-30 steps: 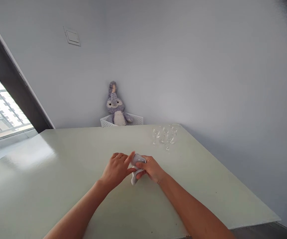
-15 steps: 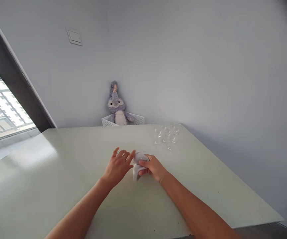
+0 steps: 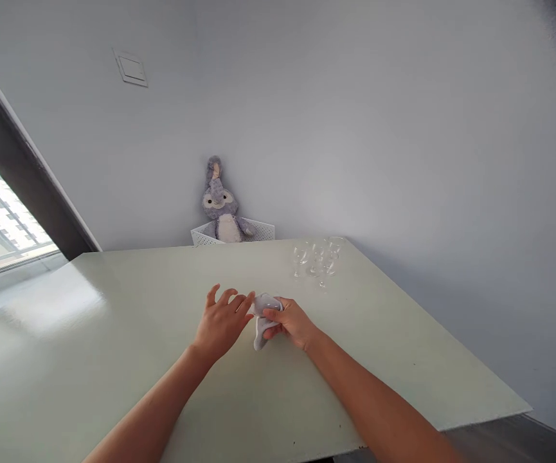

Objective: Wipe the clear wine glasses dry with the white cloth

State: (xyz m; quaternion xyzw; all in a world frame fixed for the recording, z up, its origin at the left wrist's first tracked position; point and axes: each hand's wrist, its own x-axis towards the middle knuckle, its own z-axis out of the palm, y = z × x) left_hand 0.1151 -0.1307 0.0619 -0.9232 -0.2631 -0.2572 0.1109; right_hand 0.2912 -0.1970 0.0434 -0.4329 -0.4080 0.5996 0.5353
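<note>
Over the middle of the table, my right hand (image 3: 290, 321) is closed round a pale grey-white cloth (image 3: 260, 334), whose loose end hangs below the fingers. A shiny clear drinking glass (image 3: 267, 303) shows within the cloth, its lower parts hidden by cloth and fingers. My left hand (image 3: 222, 325) meets the glass from the left, index finger and thumb at its edge in what looks like a pinch. The other left fingers are raised and spread. Several clear stemmed glasses (image 3: 316, 260) stand grouped farther back, right of centre.
The pale glossy table (image 3: 137, 334) ends at a right edge near the wall. Behind its far edge, a grey plush toy (image 3: 227, 218) sits in a white perforated basket (image 3: 264, 231). A light switch (image 3: 132, 68) and a window (image 3: 2, 212) are to the left.
The view has shifted slightly, so everything sits a little farther left. My right hand still holds the cloth round the glass, and my left fingers have spread slightly more.
</note>
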